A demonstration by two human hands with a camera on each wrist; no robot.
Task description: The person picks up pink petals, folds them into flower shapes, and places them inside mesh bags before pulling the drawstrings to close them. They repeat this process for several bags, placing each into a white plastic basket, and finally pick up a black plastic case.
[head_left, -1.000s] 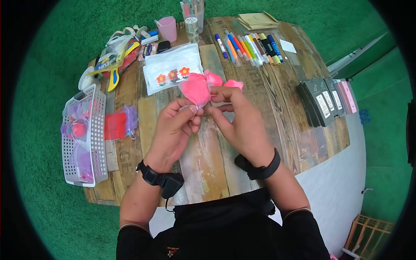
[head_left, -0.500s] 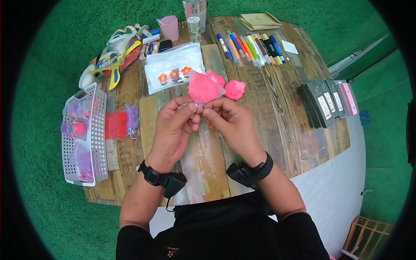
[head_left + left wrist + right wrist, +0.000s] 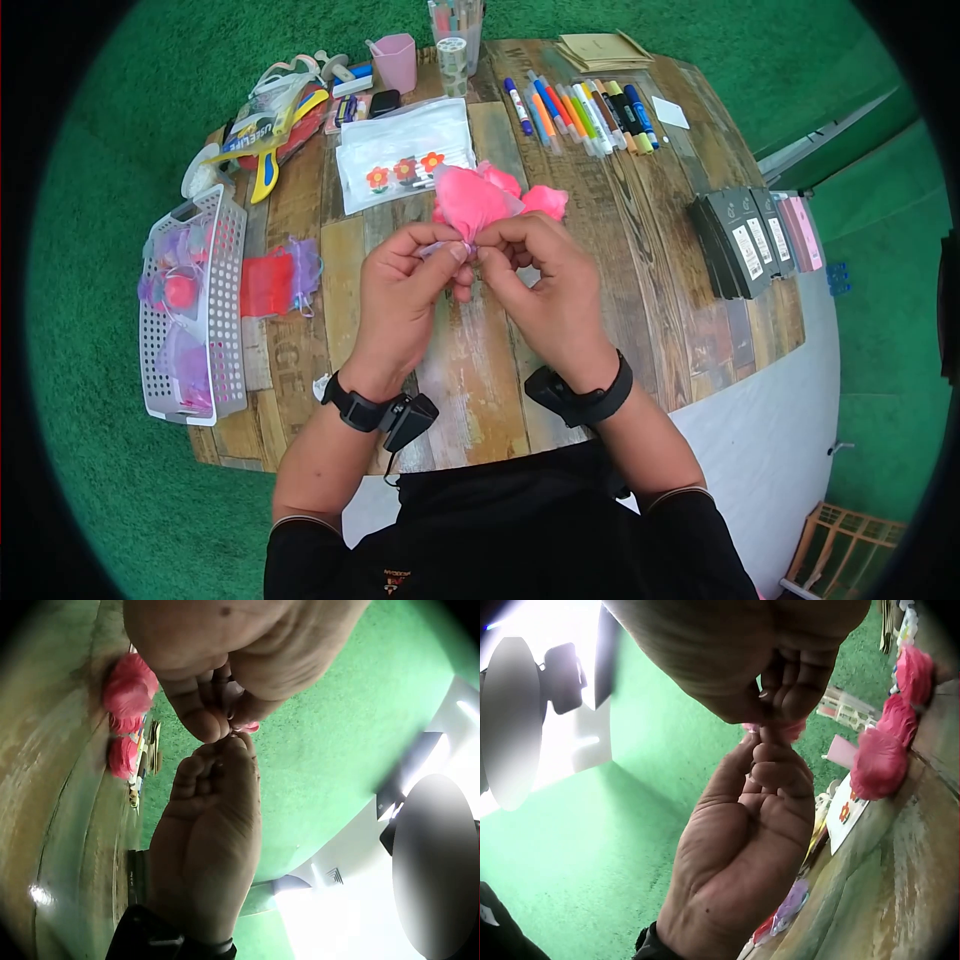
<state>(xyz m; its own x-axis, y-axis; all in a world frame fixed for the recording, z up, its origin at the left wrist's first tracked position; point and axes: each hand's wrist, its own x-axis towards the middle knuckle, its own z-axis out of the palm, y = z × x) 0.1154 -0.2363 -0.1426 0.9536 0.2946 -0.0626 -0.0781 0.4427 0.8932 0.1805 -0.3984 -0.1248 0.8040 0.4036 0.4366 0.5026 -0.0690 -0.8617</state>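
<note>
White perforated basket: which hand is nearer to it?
Left. The left hand pinches the pink pouch, across the tabletop to the right of the basket; the right hand is farther right, beyond it.

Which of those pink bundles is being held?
The pink bundle whose gathered end is pinched by both the left hand and right hand; the other pink bundles rest on the table, out of the fingers' grip.

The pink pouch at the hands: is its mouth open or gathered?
Gathered: the pink pouch bulges beyond a narrow, bunched neck. Cannot tell whether it is tied; that spot is mostly hidden.
</note>
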